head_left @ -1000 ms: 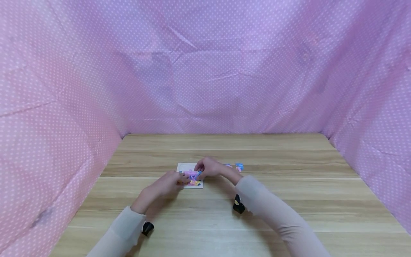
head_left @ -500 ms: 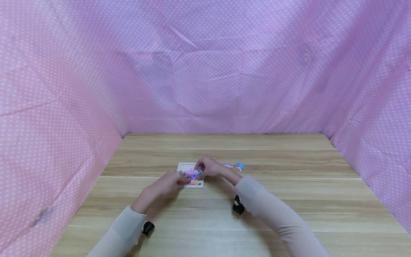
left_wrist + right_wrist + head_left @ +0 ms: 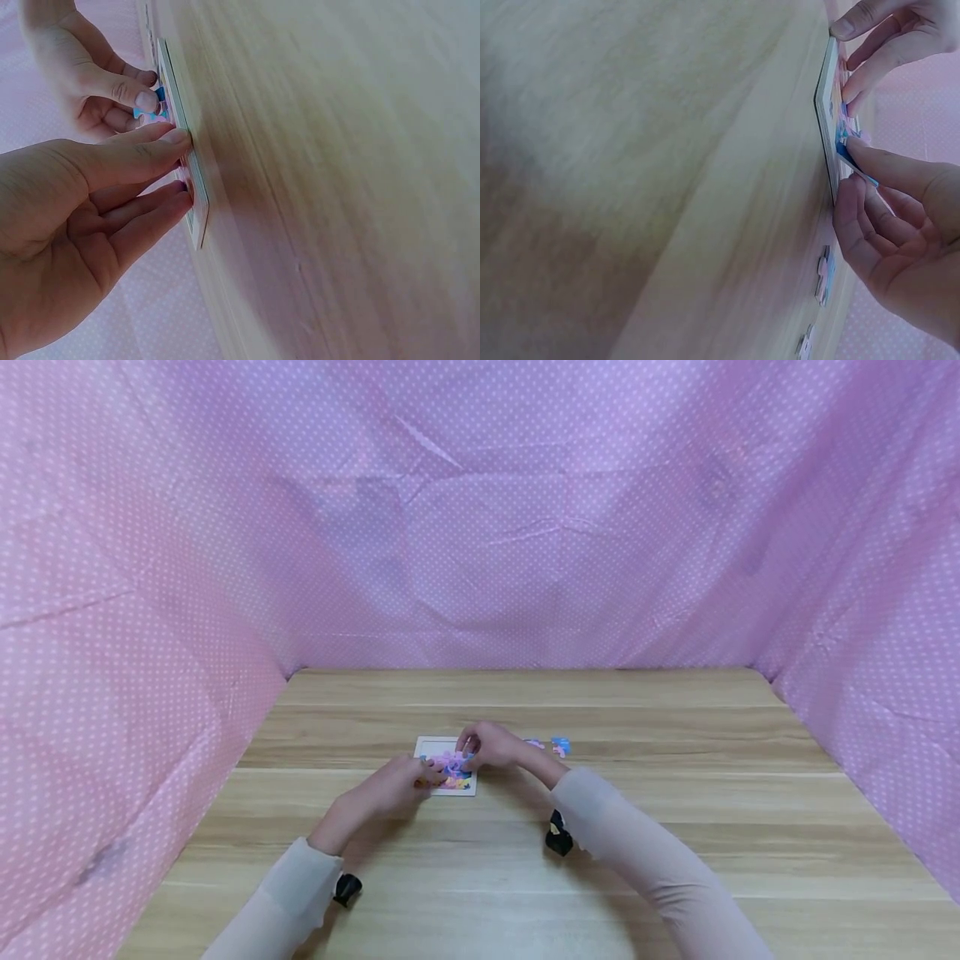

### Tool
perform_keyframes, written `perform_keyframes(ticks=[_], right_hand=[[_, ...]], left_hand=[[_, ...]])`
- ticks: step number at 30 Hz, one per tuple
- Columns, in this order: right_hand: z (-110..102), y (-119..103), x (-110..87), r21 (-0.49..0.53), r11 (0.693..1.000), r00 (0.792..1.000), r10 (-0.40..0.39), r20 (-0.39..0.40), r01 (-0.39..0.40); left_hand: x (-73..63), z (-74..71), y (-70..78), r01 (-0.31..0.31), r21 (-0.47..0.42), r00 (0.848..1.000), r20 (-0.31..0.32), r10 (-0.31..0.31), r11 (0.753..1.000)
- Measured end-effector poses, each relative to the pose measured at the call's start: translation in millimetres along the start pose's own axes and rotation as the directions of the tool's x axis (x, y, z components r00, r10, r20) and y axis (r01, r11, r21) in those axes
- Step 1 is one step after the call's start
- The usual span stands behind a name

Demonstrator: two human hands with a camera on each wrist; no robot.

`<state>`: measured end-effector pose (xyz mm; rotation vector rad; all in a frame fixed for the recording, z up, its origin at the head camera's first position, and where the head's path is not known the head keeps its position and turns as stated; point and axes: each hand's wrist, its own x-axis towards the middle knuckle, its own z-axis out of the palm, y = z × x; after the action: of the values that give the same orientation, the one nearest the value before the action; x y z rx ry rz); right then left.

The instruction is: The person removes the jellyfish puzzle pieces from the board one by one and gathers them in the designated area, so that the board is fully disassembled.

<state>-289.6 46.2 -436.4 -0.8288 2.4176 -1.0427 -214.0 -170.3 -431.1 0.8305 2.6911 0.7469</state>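
Note:
A white-framed jigsaw board [image 3: 435, 743] lies on the table, its near part covered with pink, blue and yellow pieces. My left hand [image 3: 397, 778] is at the board's left side; in the left wrist view its thumb and fingertips press on the board's rim and surface, fingers fairly straight. My right hand [image 3: 492, 746] is over the board's right side. Between its thumb and fingers it pinches a blue jigsaw piece [image 3: 846, 155], tilted against the board's surface. The fingers hide part of the picture.
Two loose jigsaw pieces, a blue and pink one [image 3: 561, 746] and a mostly pink one [image 3: 534, 743], lie right of the board, behind the right wrist. The wooden table [image 3: 675, 735] meets a pink dotted cloth [image 3: 480, 568] at its back and sides.
Both hands stay nearly in place at the board. The pink and blue pieces under the right fingers have shifted and tilted slightly. The view has moved a little.

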Motion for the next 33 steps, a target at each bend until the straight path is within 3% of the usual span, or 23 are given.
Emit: perform_keyframes(ticks=[16, 26, 33], right_hand=[[-14, 6, -12.7, 0.140, 0.990, 1.000, 0.019, 0.011, -0.021], [-26, 24, -23.3, 0.128, 0.992, 1.000, -0.001, -0.019, 0.003], [-37, 26, -35.7, 0.111, 0.993, 0.999, -0.034, -0.019, 0.036]], left_hand=[[-0.9, 0.6, 1.6, 0.034, 0.020, 0.999, 0.000, -0.034, 0.999], [-1.1, 2.7, 3.7, 0.016, 0.036, 1.000, 0.001, -0.017, 0.999], [-2.0, 2.7, 5.4, 0.041, 0.014, 0.999, -0.003, -0.041, 0.999]])
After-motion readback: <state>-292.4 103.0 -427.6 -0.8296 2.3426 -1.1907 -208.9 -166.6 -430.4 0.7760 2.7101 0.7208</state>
